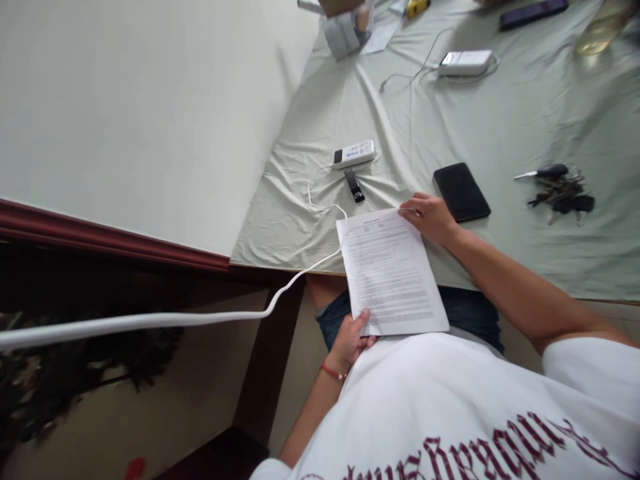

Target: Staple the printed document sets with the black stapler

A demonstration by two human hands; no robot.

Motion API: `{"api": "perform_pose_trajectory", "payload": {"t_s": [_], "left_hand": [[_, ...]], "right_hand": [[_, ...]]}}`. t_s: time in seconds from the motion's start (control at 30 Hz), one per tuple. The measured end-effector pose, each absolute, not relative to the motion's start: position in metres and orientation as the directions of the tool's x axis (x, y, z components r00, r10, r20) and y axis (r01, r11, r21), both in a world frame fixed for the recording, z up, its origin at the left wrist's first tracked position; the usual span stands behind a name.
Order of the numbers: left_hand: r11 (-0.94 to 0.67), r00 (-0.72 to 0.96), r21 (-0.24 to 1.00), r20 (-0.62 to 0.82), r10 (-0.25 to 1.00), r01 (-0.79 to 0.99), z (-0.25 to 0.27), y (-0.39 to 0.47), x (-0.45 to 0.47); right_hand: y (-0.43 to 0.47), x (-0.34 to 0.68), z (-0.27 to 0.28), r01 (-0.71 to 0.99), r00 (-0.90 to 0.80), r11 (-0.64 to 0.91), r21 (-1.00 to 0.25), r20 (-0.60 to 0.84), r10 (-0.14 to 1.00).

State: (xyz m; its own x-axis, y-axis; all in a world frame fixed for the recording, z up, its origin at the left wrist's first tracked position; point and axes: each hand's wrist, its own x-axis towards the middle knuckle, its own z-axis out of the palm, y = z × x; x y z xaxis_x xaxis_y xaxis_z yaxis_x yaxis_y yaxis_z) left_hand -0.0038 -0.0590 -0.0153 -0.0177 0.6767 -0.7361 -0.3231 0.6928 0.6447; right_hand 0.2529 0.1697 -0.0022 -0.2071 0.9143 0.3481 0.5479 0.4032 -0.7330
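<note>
A stack of printed paper sheets (393,273) leans from the table edge onto my lap, its text side up. My left hand (351,339) grips the near left corner, thumb on top and fingers curled beneath. At the far right corner, my right hand (427,215) pinches the paper's edge between thumb and fingers. A black tablet-like device (461,191) lies just beyond my right hand. Past the top of the sheets are a small black clip-like object (355,185) and a white power bank (355,154).
A white cable (200,319) runs from the power bank across the left foreground. Keys (563,193) lie to the right on the pale tablecloth (505,260). Farther back are a white charger (466,63), a dark phone (533,13) and a glass (597,37). A white wall (150,120) borders the left.
</note>
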Motion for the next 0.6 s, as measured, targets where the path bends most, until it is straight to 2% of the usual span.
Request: {"api": "perform_pose_trajectory", "payload": {"t_s": [0.17,0.3,0.43,0.53,0.6], "left_hand": [[0.634,-0.081,0.683,-0.701,0.708,-0.364,-0.017,-0.058,0.003],[0.54,-0.205,0.722,-0.662,0.721,-0.432,-0.021,-0.057,0.001],[0.499,-0.27,0.718,-0.666,0.696,-0.485,-0.025,-0.057,-0.004],[0.505,-0.248,0.7,-0.678,0.692,-0.504,-0.027,-0.058,-0.005],[0.515,-0.223,0.684,-0.688,0.691,-0.517,-0.028,-0.058,-0.006]], "right_hand": [[0.174,0.253,-0.007,0.51,-0.132,0.389,-0.767,0.376,0.917],[0.178,0.25,-0.011,0.437,-0.092,0.297,-0.849,0.286,0.954],[0.176,0.247,-0.009,0.478,-0.195,0.21,-0.853,0.13,0.972],[0.173,0.247,-0.006,0.557,-0.29,0.19,-0.809,0.025,0.957],[0.172,0.248,-0.005,0.558,-0.319,0.192,-0.807,0.006,0.948]]}}
